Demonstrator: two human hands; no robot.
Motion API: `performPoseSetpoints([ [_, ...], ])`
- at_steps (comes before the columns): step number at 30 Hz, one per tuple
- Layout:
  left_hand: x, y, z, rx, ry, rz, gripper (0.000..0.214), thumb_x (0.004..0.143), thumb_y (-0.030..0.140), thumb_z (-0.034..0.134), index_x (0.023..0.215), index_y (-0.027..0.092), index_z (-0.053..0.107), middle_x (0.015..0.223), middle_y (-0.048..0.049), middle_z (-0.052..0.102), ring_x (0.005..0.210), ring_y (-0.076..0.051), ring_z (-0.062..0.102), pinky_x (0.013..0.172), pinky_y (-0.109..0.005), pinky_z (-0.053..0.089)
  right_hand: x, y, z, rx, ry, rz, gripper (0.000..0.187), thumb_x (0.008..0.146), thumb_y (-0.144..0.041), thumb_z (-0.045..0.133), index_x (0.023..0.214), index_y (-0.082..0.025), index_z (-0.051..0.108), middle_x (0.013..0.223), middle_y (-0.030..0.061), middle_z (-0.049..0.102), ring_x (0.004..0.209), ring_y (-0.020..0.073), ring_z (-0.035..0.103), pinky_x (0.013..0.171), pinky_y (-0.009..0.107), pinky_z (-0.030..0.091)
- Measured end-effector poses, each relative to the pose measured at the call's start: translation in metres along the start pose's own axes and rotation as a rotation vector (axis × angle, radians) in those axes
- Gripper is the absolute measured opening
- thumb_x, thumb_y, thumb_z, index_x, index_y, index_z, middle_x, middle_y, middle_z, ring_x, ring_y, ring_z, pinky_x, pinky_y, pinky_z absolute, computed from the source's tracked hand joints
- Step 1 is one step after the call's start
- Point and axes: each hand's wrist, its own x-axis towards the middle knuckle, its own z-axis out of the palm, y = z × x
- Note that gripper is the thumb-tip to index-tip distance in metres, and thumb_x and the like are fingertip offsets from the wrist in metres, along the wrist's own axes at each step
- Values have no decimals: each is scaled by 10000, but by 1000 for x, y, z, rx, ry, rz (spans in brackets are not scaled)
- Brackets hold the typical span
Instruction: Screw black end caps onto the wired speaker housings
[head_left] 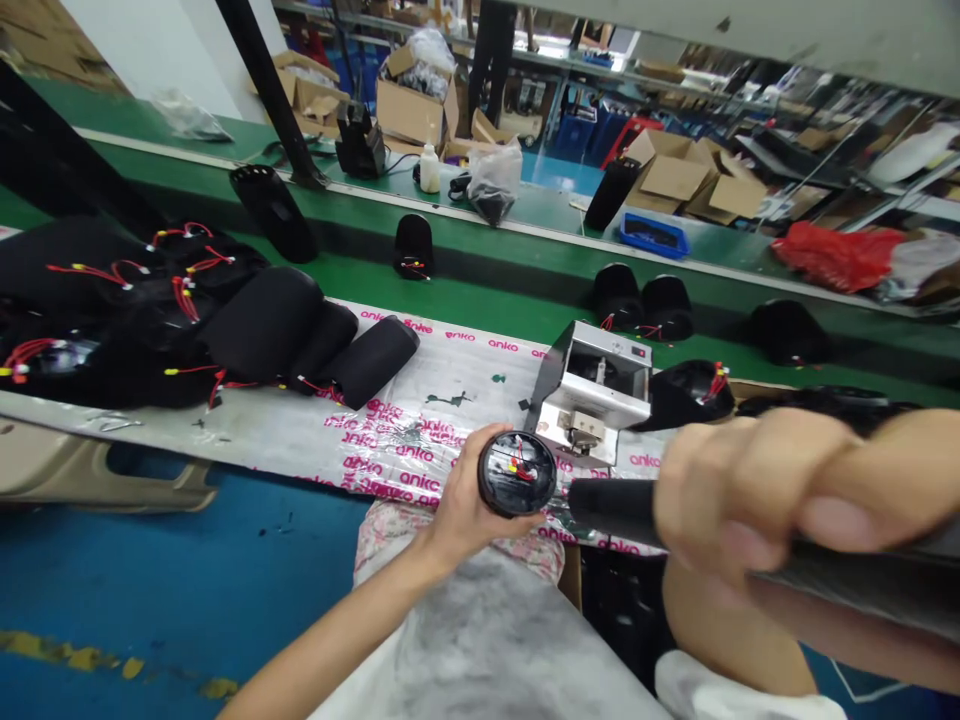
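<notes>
Bench: a long green-edged bench [525, 290] runs across in front of me, with a white plastic sheet [420, 440] printed in pink "anko" lying over its near side.
Far side: cardboard cartons [671, 180] and a blue crate [654, 236] sit beyond the bench.
Left of sheet: black padded housings [187, 300] with red leads lie heaped together.
Centre: a small silver machine [592, 375] with a black chute stands on the sheet.
Work piece: a round black cup [495, 470] with red and yellow wires [519, 470] in its open end is up in my grip over the sheet's near edge, with a black tube [611, 510] just right of it. I cannot tell if they are joined.
Handling: I judge both light and stiff, with a matte skin that should not slip. The wires look fragile, so I'd hold the outer wall and keep clear of them.
Left hand [469, 500]: clamped around the cup.
Right hand [750, 490]: blurred, closed around the tube.
</notes>
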Motion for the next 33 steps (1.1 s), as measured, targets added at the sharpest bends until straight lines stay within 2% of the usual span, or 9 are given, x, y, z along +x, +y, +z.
performPoseSetpoints([
  [2, 1, 0, -2, 10, -2, 24, 1014, 705, 468, 1040, 1537, 249, 504, 1508, -148, 640, 1408, -368, 660, 1237, -521, 539, 6, 12, 15, -22, -113, -48, 315, 1121, -437, 610, 1047, -224, 830, 777, 54, 744, 400, 161, 609, 335, 312, 548],
  [5, 3, 2, -2, 22, -6, 44, 1019, 708, 490, 1037, 1536, 246, 496, 1493, -148, 652, 1396, -367, 669, 1234, -527, 543, 9, 21, 23, 1, -132, -25, 318, 1115, -440, 609, 1038, -218, 823, 791, 62, 737, 409, 175, 613, 315, 310, 533],
  [8, 4, 4, 1, 26, -7, 50, 1042, 700, 492, 1043, 1541, 237, 483, 1492, -160, 655, 1395, -373, 672, 1238, -533, 539, 8, 17, 20, 10, -118, -23, 361, 1132, -449, 570, 1031, -206, 818, 783, 65, 728, 420, 172, 613, 330, 310, 536],
  [13, 3, 5, 2, 9, -6, 52, 1047, 696, 466, 1048, 1548, 245, 482, 1504, -154, 654, 1403, -371, 668, 1230, -522, 545, 12, 11, 13, 39, -193, 32, 362, 1147, -425, 539, 1082, -186, 803, 856, 66, 731, 470, 174, 659, 398, 338, 577],
  [17, 2, 3, 2, 1, -7, 42, 1066, 682, 464, 1056, 1554, 252, 479, 1500, -149, 655, 1392, -373, 674, 1229, -535, 543, 18, 16, 5, 97, -334, 113, 321, 1132, -464, 576, 1169, -218, 780, 931, 57, 717, 562, 188, 695, 474, 361, 601],
  [20, 1, 3, 2, -3, -13, 30, 1084, 667, 446, 1066, 1558, 263, 476, 1506, -145, 652, 1390, -374, 675, 1229, -542, 540, 20, 21, 0, 139, -418, 103, 326, 1122, -472, 583, 1238, -217, 750, 1008, 62, 721, 615, 190, 715, 541, 379, 619],
  [25, 1, 5, 2, -2, -16, 19, 1094, 656, 427, 1073, 1557, 264, 475, 1502, -144, 654, 1386, -381, 679, 1226, -550, 542, 21, 25, 3, 155, -331, 58, 313, 1110, -459, 637, 1182, -179, 757, 971, 61, 723, 572, 170, 689, 505, 346, 581],
  [33, 2, 4, 5, 12, -9, 47, 1092, 656, 417, 1071, 1555, 263, 469, 1506, -143, 654, 1393, -377, 676, 1226, -540, 543, 19, 22, 0, 146, -354, 93, 270, 1113, -407, 630, 1180, -184, 766, 978, 67, 728, 609, 181, 707, 521, 351, 594],
])
